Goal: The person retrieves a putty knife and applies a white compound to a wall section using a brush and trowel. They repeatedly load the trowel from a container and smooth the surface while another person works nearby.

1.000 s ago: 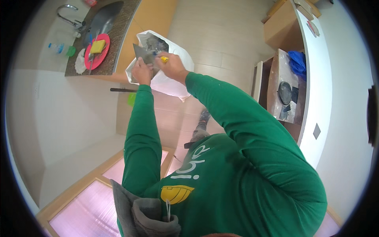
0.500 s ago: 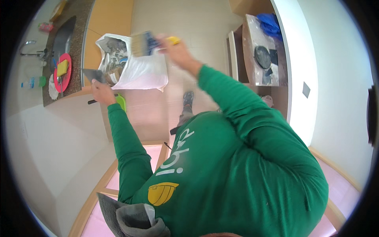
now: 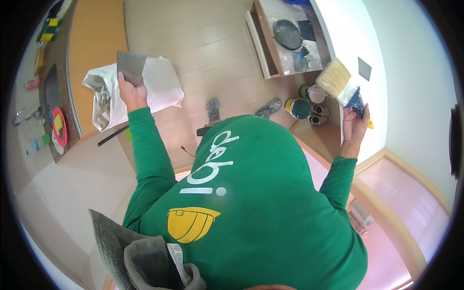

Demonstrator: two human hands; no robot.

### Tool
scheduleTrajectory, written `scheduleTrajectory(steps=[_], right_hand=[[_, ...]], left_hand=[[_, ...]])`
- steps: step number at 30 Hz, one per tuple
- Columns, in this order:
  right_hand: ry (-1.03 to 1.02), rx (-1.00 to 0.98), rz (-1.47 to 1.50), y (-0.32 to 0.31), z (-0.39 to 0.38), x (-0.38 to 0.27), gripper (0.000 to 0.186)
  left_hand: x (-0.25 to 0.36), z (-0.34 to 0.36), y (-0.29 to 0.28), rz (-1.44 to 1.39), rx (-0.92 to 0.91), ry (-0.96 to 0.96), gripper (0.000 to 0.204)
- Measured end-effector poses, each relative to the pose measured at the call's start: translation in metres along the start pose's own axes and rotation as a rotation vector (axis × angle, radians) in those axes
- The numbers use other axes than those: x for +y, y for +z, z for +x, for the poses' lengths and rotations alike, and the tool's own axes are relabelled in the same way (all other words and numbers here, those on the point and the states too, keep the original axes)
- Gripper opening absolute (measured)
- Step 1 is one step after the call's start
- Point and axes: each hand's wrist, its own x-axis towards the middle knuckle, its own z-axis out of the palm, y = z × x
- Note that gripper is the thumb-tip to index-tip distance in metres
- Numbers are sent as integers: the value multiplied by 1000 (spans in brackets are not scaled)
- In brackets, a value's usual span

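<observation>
My left hand (image 3: pixel 133 93) grips a flat grey putty knife (image 3: pixel 131 66), its wide blade pointing away from me. Behind and beside that blade stands a white sack (image 3: pixel 162 84) with rubbish (image 3: pixel 103 104) showing at its open mouth. Out to the right, my right hand (image 3: pixel 355 125) is closed round a wide paintbrush (image 3: pixel 339 82) with pale bristles, a dark blue ferrule area and a yellow handle end. The bristles are close to the white wall (image 3: pixel 340 29); I cannot tell whether they touch it.
At the left a counter (image 3: pixel 72 121) holds a sink and a red plate (image 3: pixel 59 128). A wooden cabinet (image 3: pixel 270 38) with a dark round lid (image 3: pixel 287 35) on top stands far right. Paint cans (image 3: pixel 297 108) and shoes (image 3: pixel 317 114) sit below it. Wooden-framed panels (image 3: pixel 403 186) are near right.
My right hand has swung the paintbrush from over the sack to the wall on the right. The view has turned rightward, and the putty knife's blade now points up and away.
</observation>
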Motion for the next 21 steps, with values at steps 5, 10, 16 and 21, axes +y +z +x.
scheduleTrajectory(steps=[5, 10, 16, 21], right_hand=[[-260, 108, -3, -65, 28, -61, 46], [-138, 80, -141, -104, 42, -100, 42], [-365, 336, -159, -191, 95, -142, 41], [-72, 25, -376, -166, 145, -75, 33]], left_hand=[[-51, -27, 94, 162, -468, -37, 39], [-106, -141, 150, 285, -188, -129, 47], [-195, -221, 188, 510, -517, -357, 42], [-298, -281, 265, 764, -889, -580, 41]])
